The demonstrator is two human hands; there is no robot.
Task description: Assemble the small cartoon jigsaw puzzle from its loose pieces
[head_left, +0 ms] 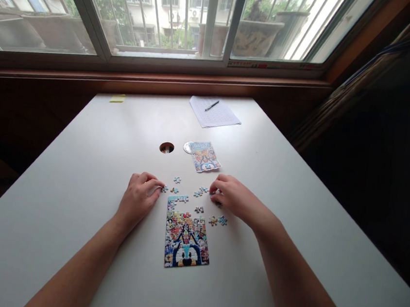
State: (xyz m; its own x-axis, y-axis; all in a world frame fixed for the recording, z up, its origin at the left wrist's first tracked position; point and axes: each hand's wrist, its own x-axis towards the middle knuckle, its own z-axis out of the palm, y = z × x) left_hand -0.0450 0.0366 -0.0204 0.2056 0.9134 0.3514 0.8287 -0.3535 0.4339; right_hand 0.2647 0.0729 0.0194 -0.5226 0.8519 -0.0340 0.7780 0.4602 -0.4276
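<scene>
A partly assembled jigsaw puzzle [185, 242] with a blue cartoon dog's face lies flat before me. Its lower part is filled in, while a short strip runs along the top left edge. My left hand [142, 195] rests left of it, fingers closed with the tips on a small puzzle piece [165, 189]. On the other side, my right hand [230, 195] curls its thumb and fingers at a puzzle piece [212, 192], mostly hidden by the fingers. Several loose pieces lie between and beside my hands, among them a dark piece [199, 210] and a light blue piece [223, 220].
Beyond the puzzle lies a reference picture card [205, 157], partly over a round silvery disc [187, 147]. Left of it is a cable hole [166, 148] in the white table [130, 131]. Farther back are paper sheets [218, 118], a pen [212, 106] and yellow sticky notes [117, 98].
</scene>
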